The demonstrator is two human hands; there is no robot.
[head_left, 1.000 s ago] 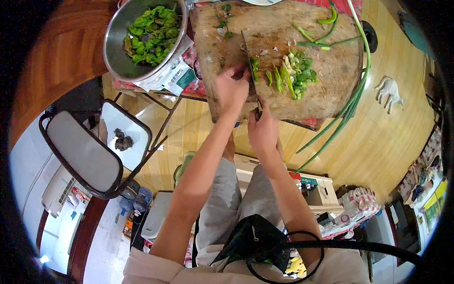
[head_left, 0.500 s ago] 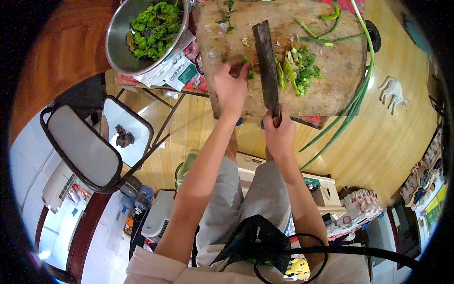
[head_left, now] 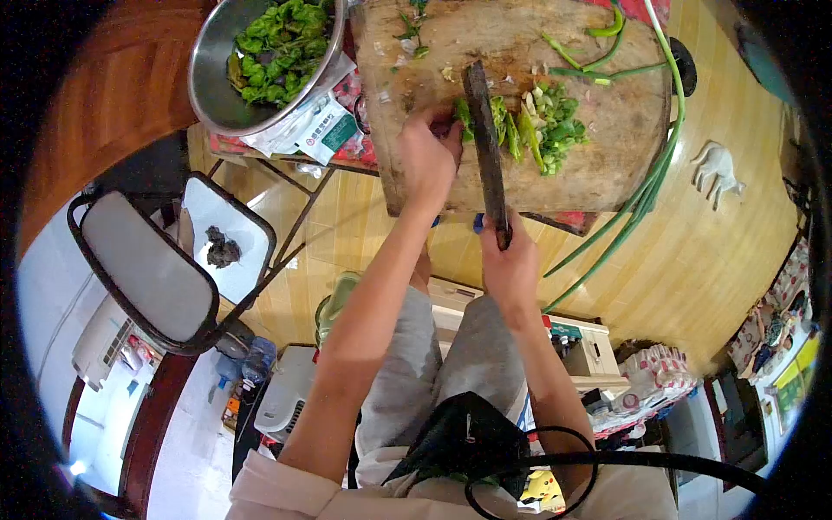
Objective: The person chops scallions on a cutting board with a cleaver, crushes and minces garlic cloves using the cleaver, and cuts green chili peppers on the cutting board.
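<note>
My right hand (head_left: 510, 270) grips the handle of a dark-bladed kitchen knife (head_left: 485, 143), whose blade points away from me over the wooden cutting board (head_left: 598, 178). Just left of the blade, the curled fingers of my left hand (head_left: 429, 156) hold a green pepper (head_left: 464, 120), part of which they hide. Slices of green pepper (head_left: 513, 134) lie right of the blade. Touching them is a pile of chopped scallion (head_left: 559, 130) with pale bits. Whether the edge touches the board is hard to tell.
A metal bowl of leafy greens (head_left: 198, 82) stands left of the board, beside a white-and-green packet (head_left: 328, 132). Long scallions (head_left: 646, 195) hang over the board's right side, near whole green peppers (head_left: 607, 28). A folding chair (head_left: 152, 264) is at left; a white cat (head_left: 718, 169) lies on the floor.
The knife blade has turned more edge-on and its tip is nearer me. More green pepper shows on both sides of the blade. My left hand stays beside it.
</note>
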